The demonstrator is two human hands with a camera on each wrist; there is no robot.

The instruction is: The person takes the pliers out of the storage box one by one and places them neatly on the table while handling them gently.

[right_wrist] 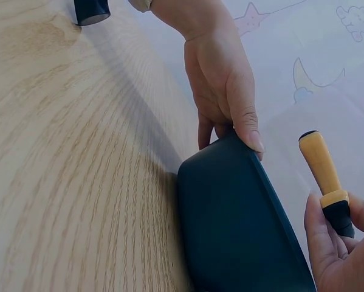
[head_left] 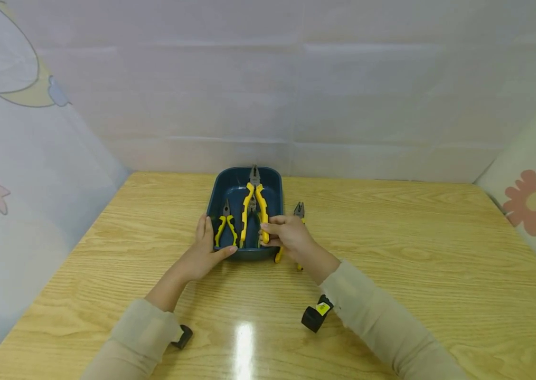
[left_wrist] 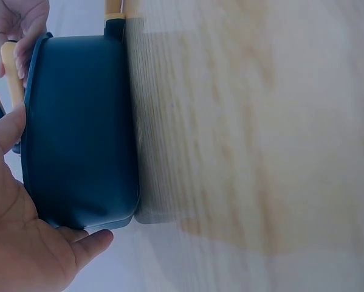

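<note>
My left hand (head_left: 203,253) grips the near left corner of a dark blue plastic bin (head_left: 213,203), thumb at the rim and fingers along the outer wall. With my right hand (head_left: 291,235) I pinch one yellow handle of a pair of combination pliers (head_left: 262,203). These pliers are over the bin, jaws pointing away from me and handles spread. Inside the bin, on the left, lie smaller long-nose pliers (head_left: 222,229) with yellow and black handles. Another pair of pliers (head_left: 252,205) lies in the bin, partly hidden beneath the held ones.
Just right of the bin, more pliers (head_left: 299,210) with yellow handles lie on the wooden table (head_left: 391,237), partly covered by my right hand. A papered wall (head_left: 367,105) stands behind the table. Black wrist camera pieces (head_left: 315,318) show below my sleeves.
</note>
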